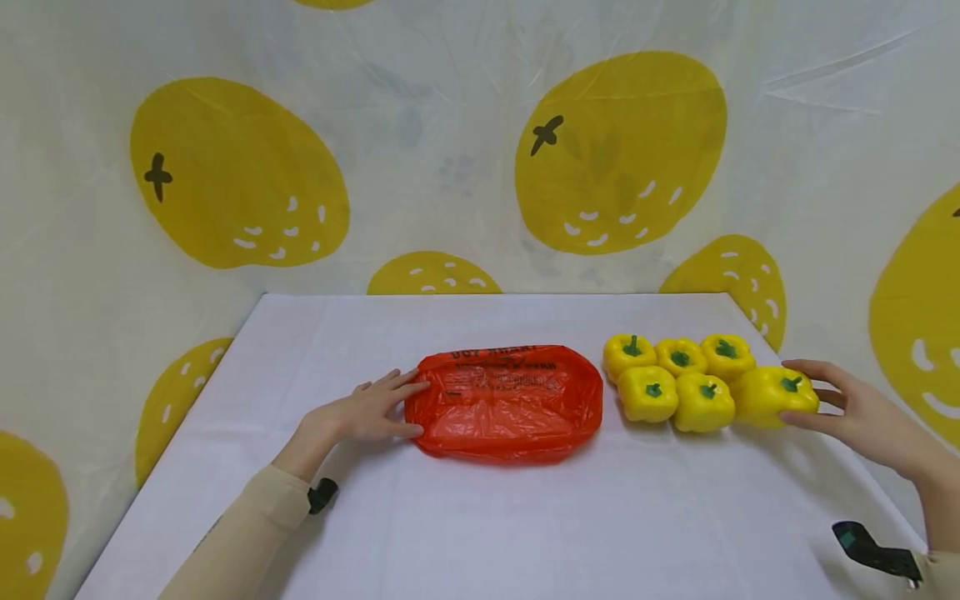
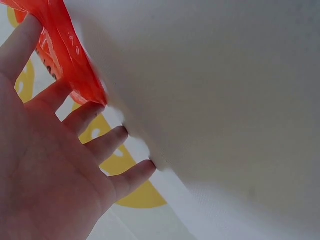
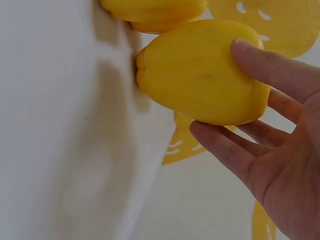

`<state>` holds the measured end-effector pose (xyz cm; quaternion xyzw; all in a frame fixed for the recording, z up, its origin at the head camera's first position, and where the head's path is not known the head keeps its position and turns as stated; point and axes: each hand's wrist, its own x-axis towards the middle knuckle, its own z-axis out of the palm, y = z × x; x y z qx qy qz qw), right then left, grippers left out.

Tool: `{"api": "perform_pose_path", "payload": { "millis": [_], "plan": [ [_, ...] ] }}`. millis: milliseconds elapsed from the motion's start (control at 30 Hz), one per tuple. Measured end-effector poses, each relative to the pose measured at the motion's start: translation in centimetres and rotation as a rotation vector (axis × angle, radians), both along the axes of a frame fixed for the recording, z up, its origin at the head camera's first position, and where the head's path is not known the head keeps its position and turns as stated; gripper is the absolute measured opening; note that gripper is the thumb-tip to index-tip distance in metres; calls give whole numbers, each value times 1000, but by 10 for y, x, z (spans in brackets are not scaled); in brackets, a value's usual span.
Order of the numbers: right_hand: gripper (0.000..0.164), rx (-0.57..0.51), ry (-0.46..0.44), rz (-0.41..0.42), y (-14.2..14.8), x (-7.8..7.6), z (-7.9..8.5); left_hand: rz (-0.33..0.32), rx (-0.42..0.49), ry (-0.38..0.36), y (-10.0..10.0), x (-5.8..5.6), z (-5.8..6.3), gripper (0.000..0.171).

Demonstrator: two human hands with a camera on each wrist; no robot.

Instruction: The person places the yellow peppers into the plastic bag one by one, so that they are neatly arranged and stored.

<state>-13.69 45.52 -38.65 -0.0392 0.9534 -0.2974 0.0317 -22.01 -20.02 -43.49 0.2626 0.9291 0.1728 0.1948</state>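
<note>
1. Pinched outermost yellow bell pepper (image 1: 765,398) in right hand (image 1: 866,422), the nearer; had it at 9 o'clock, long axis roughly 9-to-3.
2. Touched red plastic bag (image 1: 510,404) with left hand (image 1: 365,414), fingers apart; had it at 3 o'clock.

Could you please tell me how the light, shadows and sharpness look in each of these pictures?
Head view: fairly even light, small glints on the red plastic bag, a soft shadow near the right hand; left wrist view: dim, the white tabletop greyed with little detail; right wrist view: broad, soft-edged shadows beside the yellow pepper.
</note>
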Motion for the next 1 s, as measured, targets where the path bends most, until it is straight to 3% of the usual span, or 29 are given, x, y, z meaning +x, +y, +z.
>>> {"api": "perform_pose_path", "payload": {
  "millis": [500,767,1000],
  "plan": [
    [81,0,69,-8,-13,-2,45,2,-4,-4,1,-1,1,85],
    [79,-23,133,47,-40,-16,68,1,-23,1,1,-1,2,84],
    [77,-5,114,108,-70,-28,83,5,-28,-5,1,-2,-2,84]
  ]
}}
